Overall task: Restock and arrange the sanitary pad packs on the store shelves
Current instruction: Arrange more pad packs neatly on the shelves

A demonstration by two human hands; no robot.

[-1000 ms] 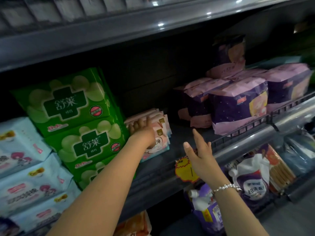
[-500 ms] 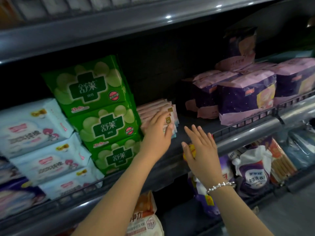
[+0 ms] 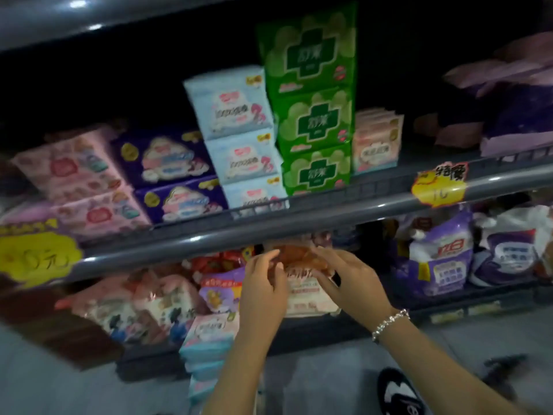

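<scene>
Both of my hands are down at the lower shelf, on an orange-and-white pack (image 3: 303,296) that stands just under the grey shelf rail (image 3: 269,227). My left hand (image 3: 263,284) grips the pack's left edge with curled fingers. My right hand (image 3: 350,280), a bead bracelet on its wrist, holds the pack's top right side. On the shelf above stand green pad packs (image 3: 314,121) stacked three high, pale blue packs (image 3: 239,136) to their left and thin pink packs (image 3: 375,142) to their right.
Dark purple packs (image 3: 167,163) and pink packs (image 3: 74,175) fill the upper shelf's left. Yellow price tags (image 3: 438,187) hang on the rail. Detergent pouches (image 3: 440,253) sit on the lower shelf at right; a pale pack stack (image 3: 206,348) stands below my left arm. A shoe (image 3: 398,390) is on the floor.
Both hands left the thin pink packs on the upper shelf and dropped to the lower shelf, where they now hold the orange-and-white pack. The view swung down and left.
</scene>
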